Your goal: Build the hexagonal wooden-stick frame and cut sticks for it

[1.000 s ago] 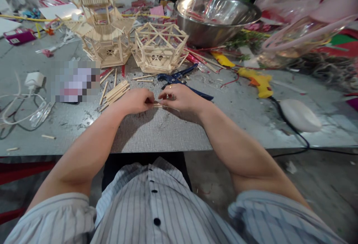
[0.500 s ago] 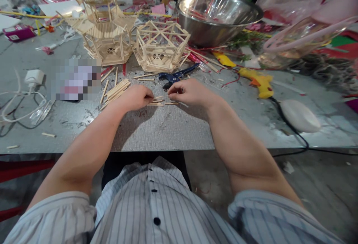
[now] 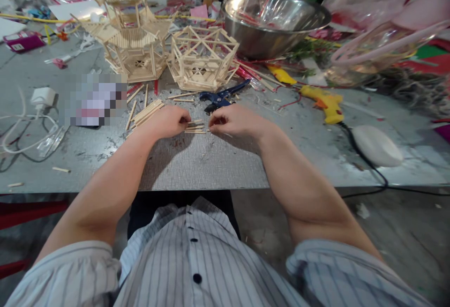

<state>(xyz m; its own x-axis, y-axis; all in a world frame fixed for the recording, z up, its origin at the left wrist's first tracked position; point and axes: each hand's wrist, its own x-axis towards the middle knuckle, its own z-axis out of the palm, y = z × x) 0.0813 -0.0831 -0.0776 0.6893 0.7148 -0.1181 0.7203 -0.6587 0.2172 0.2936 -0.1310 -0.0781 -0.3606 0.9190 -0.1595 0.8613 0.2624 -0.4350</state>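
Observation:
Short wooden sticks (image 3: 196, 131) lie side by side on the table between my two hands. My left hand (image 3: 172, 122) is closed at their left ends, thumb and finger pinched together, with stick ends jutting out from the fingertips. Just right of the sticks, my right hand (image 3: 234, 120) is curled with its fingertips pinched close to the tabletop. What it pinches is hidden, though a bit of stick shows under the palm. A pile of longer wooden sticks (image 3: 149, 111) lies behind my left wrist. Blue-handled cutters (image 3: 221, 97) rest just beyond my right hand.
Behind stand a wooden-stick pagoda model (image 3: 135, 40) and an open stick frame (image 3: 204, 61). A metal bowl (image 3: 270, 28) is at the back. Yellow glue gun (image 3: 328, 103) with black cord and a white oval object (image 3: 378, 145) lie right; a phone (image 3: 98, 103) and white charger (image 3: 44, 97) lie left.
My right hand has dropped slightly lower and closer to the sticks. The stick piece under its fingertips is now mostly covered by the hand. My left hand has shifted slightly left.

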